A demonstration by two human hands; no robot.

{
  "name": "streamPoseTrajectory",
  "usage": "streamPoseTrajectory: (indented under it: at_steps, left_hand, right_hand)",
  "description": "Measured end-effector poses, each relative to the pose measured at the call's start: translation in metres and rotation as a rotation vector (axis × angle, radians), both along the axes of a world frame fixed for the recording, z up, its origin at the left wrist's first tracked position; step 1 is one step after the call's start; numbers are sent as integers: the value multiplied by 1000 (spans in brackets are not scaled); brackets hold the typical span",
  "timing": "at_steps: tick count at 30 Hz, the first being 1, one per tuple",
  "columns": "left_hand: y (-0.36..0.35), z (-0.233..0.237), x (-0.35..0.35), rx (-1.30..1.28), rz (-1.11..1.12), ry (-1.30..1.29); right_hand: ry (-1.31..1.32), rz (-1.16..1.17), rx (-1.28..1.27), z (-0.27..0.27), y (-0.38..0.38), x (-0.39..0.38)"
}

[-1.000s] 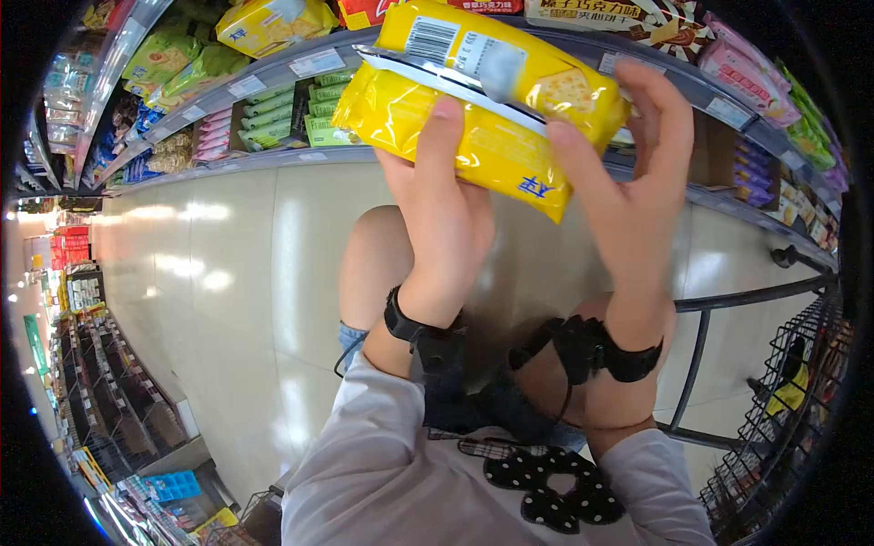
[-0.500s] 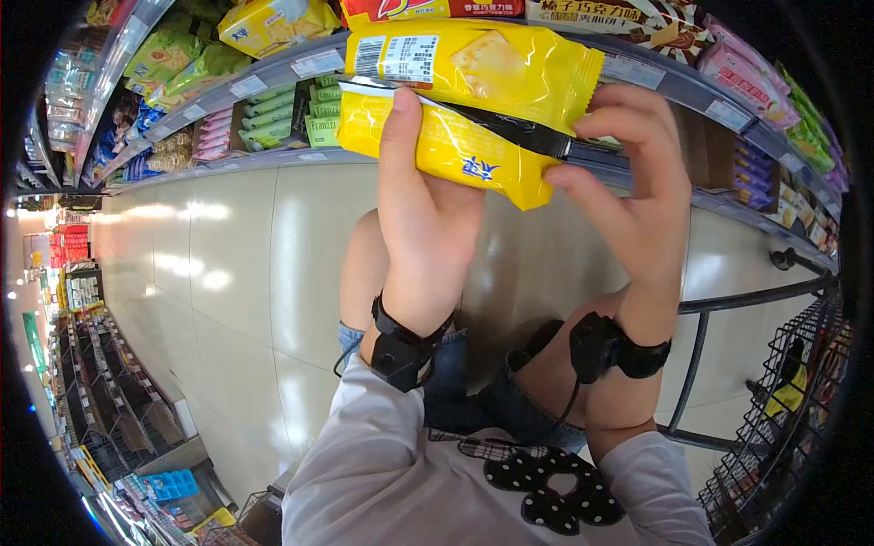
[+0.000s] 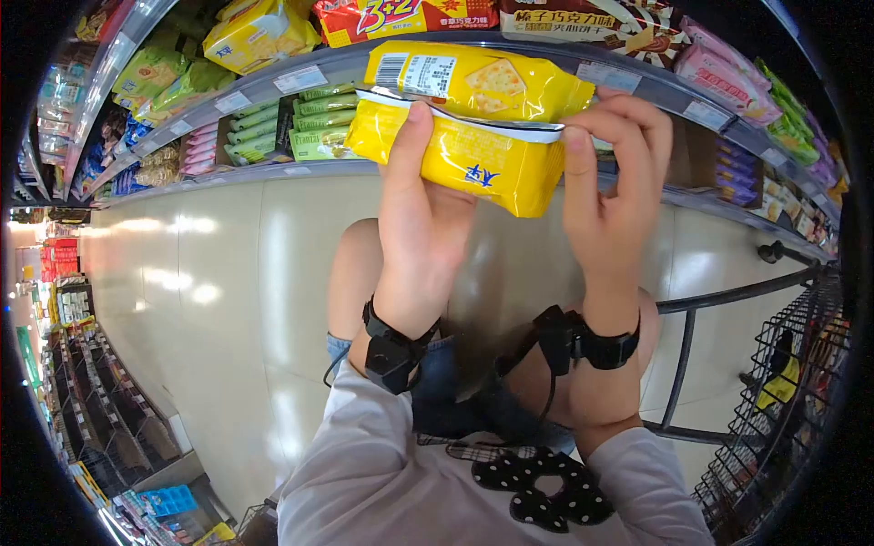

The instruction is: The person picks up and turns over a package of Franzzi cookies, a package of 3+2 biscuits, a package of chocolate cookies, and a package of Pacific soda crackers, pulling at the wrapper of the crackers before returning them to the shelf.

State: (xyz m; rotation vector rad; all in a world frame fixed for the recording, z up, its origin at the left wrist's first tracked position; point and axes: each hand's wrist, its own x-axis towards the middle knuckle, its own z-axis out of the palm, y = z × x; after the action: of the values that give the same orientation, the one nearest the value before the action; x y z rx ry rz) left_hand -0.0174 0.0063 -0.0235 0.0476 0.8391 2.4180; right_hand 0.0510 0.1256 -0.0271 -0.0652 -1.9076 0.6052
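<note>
A yellow packet of crackers [image 3: 510,159] with a barcode label and a picture of square crackers is held up in front of the shelf. My left hand [image 3: 421,214] grips it from below and behind, thumb pressed on the long back seam; its other fingers are mostly hidden behind the wrapper. At the packet's right end, my right hand [image 3: 621,173] pinches the end of the seam flap between thumb and fingers. The flap shows its white side along the middle. Black bands with cables sit on both wrists.
Beyond the packet runs a shelf edge with price tags [image 3: 300,79]. Red biscuit packs [image 3: 401,20], a brown-and-white biscuit pack [image 3: 583,25] and green packs [image 3: 326,123] stand there. At right is a black wire cart [image 3: 774,382]; tiled floor [image 3: 237,300] lies below.
The seam flap showed black before and shows white now. My right hand's thumb has moved up to the seam's end. The view has shifted slightly, and the packet sits a little lower.
</note>
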Motion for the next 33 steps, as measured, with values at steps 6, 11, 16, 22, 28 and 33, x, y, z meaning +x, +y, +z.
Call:
streamPoseTrajectory:
  at_steps: [6, 11, 16, 22, 28, 33]
  left_hand:
    - [3, -2, 0, -68, 101, 37]
    - [2, -8, -3, -107, 155, 130]
    - [-3, -4, -5, -96, 209, 138]
    - [2, -5, -1, 18, 137, 147]
    - [6, -5, -2, -13, 57, 191]
    - [8, -6, 2, 6, 50, 160]
  right_hand:
    - [-92, 16, -359, -6, -9, -2]
    - [-121, 101, -540, -8, -9, -2]
    - [-150, 241, -318, 4, -2, 2]
    - [-191, 213, -336, 4, 0, 5]
    - [-60, 208, -516, -5, -1, 3]
    - [54, 150, -686, -6, -13, -3]
